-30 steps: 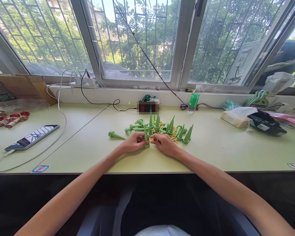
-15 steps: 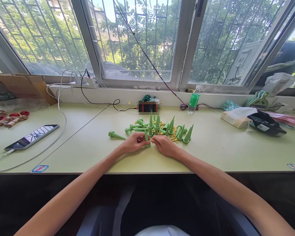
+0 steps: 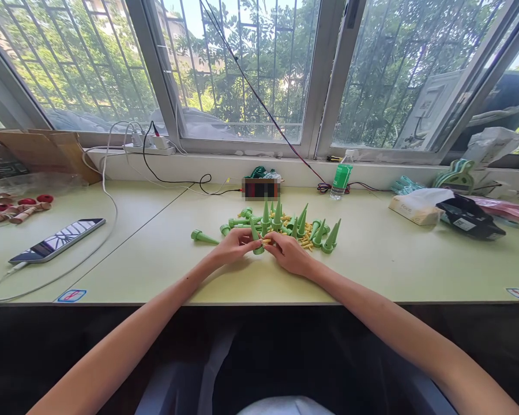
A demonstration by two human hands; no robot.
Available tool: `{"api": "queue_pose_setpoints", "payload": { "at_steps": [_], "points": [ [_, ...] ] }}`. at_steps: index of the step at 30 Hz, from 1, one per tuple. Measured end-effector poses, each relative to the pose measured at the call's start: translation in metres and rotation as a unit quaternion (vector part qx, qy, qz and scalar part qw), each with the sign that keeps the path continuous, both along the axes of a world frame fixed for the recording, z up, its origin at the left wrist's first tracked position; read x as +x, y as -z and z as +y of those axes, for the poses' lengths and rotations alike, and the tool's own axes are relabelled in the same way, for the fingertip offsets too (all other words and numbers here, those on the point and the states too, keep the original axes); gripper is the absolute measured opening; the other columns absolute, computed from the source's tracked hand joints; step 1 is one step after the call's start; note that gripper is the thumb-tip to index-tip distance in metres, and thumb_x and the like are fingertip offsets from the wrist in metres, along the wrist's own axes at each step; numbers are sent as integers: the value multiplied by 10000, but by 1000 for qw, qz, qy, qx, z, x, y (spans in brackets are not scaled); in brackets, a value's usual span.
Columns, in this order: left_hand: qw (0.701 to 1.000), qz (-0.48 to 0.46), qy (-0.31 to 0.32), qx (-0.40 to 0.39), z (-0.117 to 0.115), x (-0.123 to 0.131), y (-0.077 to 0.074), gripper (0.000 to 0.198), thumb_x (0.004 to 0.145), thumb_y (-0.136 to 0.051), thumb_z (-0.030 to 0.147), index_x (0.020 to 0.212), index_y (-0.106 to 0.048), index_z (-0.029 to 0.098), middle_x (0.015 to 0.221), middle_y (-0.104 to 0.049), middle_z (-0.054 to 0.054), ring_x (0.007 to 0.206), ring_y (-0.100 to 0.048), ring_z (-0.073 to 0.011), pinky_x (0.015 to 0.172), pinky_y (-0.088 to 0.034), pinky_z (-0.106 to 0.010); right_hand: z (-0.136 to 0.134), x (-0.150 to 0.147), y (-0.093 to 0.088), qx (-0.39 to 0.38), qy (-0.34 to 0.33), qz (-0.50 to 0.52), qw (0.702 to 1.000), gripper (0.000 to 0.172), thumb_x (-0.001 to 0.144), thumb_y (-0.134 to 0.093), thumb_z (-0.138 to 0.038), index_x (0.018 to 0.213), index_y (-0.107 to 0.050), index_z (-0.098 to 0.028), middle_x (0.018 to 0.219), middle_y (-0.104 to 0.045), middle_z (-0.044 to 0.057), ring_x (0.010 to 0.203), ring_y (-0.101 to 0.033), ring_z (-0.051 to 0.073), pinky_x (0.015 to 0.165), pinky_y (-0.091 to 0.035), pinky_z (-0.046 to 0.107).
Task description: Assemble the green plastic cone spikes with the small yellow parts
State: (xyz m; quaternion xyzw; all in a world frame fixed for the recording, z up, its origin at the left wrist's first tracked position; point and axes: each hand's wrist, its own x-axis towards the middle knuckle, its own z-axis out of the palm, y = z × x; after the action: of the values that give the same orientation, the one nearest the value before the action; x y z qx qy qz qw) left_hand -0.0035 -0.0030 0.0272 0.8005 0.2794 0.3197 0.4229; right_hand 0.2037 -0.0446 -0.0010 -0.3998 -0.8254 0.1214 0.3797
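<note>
My left hand [image 3: 232, 246] pinches a green cone-shaped spike [image 3: 255, 237] and holds it nearly upright just above the table. My right hand [image 3: 290, 254] meets it from the right, fingers closed on a small yellow piece [image 3: 266, 241] pressed against the spike's lower part. Right behind both hands lies a heap of green spikes [image 3: 300, 226], some standing and some on their sides, mixed with small yellow pieces [image 3: 306, 241]. One lone green spike [image 3: 203, 237] lies on its side to the left of my left hand.
A phone [image 3: 57, 240] on a white cable lies at the left, near red and wooden parts [image 3: 17, 208]. At the back stand a small display box [image 3: 260, 188] and a green bottle [image 3: 341, 181]. Tissues [image 3: 416, 206] and a black pouch [image 3: 469, 218] sit at the right.
The spike in my left hand has risen a little and tipped slightly left. Both hands stay together in the same spot.
</note>
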Motion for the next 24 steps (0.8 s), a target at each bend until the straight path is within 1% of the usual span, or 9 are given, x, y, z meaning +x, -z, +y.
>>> {"api": "queue_pose_setpoints", "payload": {
  "at_steps": [4,7,9,12,16,17,19,21,24],
  "points": [
    [997,-25,-6,-72,1,-2,-1,389,840,-694,489,887,-686,103,606,-469,23,513,-371,-63,437,-268,-187,0,0,0,4,-20,30,999,209,982,-549,-213,1190,-559,-197,1010,-682,63,859,-628,182,803,-460,293],
    [991,-31,6,-127,2,-3,-1,396,831,-706,499,874,-671,107,557,-377,55,479,-325,-53,426,-235,-185,1,1,1,14,-22,34,999,187,995,-529,-219,1178,-564,-204,1043,-677,71,896,-632,188,830,-469,306],
    [989,-30,17,-141,2,-4,0,396,831,-708,500,878,-665,109,555,-364,59,472,-318,-51,427,-230,-187,1,1,2,23,-25,29,999,170,1003,-514,-222,1161,-573,-202,1057,-676,79,932,-632,195,848,-471,312],
    [990,-19,24,-134,3,-5,1,401,842,-696,504,899,-666,109,559,-389,51,475,-340,-55,433,-252,-192,3,3,3,36,-29,23,999,162,1009,-496,-216,1145,-582,-193,1071,-677,90,955,-632,200,855,-472,312],
    [996,14,10,-90,2,-5,1,411,857,-674,511,919,-670,105,568,-445,31,490,-390,-69,445,-288,-197,4,4,5,53,-32,21,998,155,1014,-493,-232,1120,-595,-181,1058,-684,95,959,-630,203,846,-464,301],
    [997,20,10,-78,2,-4,1,410,858,-672,509,923,-672,103,587,-466,23,498,-397,-71,448,-292,-197,4,4,5,54,-31,18,998,150,1017,-491,-239,1100,-601,-181,1018,-689,86,933,-629,199,827,-458,292],
    [998,28,23,-58,1,-3,1,394,852,-681,491,924,-673,104,647,-513,5,530,-413,-76,461,-296,-195,4,4,5,47,-23,3,999,154,1026,-477,-245,1009,-617,-183,882,-680,54,820,-616,180,751,-431,264],
    [997,33,47,-42,0,-1,1,359,837,-702,459,900,-669,108,694,-537,-2,567,-428,-82,481,-300,-195,4,3,6,36,-8,-21,999,216,1031,-468,-240,875,-606,-183,751,-639,23,693,-570,155,664,-374,242],
    [996,41,70,-29,0,0,3,317,820,-724,417,822,-649,109,689,-535,6,596,-444,-88,509,-315,-197,3,3,6,23,22,-57,998,290,1026,-480,-232,748,-548,-185,671,-590,6,600,-504,130,601,-293,237]
  ]
}}
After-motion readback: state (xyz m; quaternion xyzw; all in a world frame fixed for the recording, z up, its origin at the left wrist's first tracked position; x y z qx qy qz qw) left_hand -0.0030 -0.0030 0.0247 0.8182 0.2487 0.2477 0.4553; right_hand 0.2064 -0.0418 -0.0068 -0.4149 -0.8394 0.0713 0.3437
